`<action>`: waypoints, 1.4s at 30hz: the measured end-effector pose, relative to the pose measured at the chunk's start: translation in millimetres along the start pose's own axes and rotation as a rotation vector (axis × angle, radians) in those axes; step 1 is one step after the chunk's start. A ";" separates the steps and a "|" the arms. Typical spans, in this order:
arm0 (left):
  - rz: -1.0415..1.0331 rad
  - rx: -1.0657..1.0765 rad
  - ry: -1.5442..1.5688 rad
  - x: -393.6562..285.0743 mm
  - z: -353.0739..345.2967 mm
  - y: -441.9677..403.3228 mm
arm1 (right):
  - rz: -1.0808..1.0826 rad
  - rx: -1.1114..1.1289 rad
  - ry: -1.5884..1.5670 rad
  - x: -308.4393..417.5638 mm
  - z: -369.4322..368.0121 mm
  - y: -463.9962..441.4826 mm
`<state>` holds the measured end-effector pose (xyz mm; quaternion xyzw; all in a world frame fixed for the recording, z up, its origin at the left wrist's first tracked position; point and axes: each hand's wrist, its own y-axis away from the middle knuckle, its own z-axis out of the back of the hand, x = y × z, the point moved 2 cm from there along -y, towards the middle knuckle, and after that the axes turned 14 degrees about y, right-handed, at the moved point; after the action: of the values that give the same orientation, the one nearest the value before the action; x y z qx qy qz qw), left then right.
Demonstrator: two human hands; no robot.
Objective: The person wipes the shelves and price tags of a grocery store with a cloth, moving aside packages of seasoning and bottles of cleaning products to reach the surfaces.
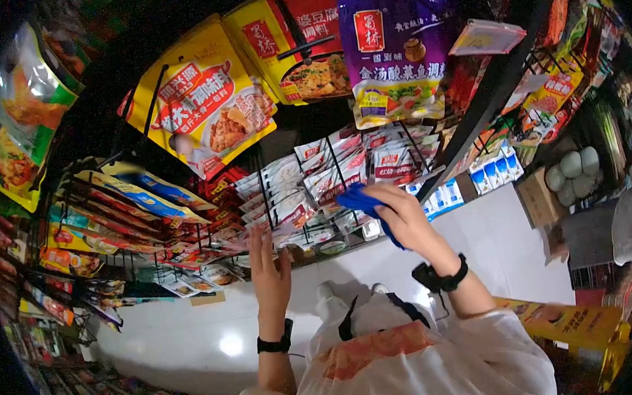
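Observation:
Bunched in my right hand (405,216) is a blue cloth (361,200), its loose end hanging below the fingers. The cloth is close to the hanging white and red seasoning packets (332,172); whether it touches them I cannot tell. My left hand (268,266) is raised with its fingers stretched out and holds nothing. It is nearest to the lower rows of small white sachets (283,204), and contact is unclear. Above both hands hang a yellow seasoning pouch (208,94) and a purple pouch (398,57) on the rack.
Dark metal hooks carry more packets at the left (109,206). A slanted black rack post (483,102) stands to the right, with blue and white packs (496,172) low beside it. A cardboard box (540,198) and a yellow printed carton (563,319) are on the right. White floor (171,335) lies below.

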<state>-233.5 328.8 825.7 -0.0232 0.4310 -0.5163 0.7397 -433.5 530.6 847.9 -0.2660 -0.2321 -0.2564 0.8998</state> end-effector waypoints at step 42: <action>0.171 0.323 0.129 -57.1 -73.9 64.4 | 0.022 -0.794 0.647 -82.3 127.7 14.0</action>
<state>-240.0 433.9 783.6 0.1657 0.3895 -0.5143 0.7459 -523.9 644.9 893.2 -0.4968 0.1765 -0.3844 0.7578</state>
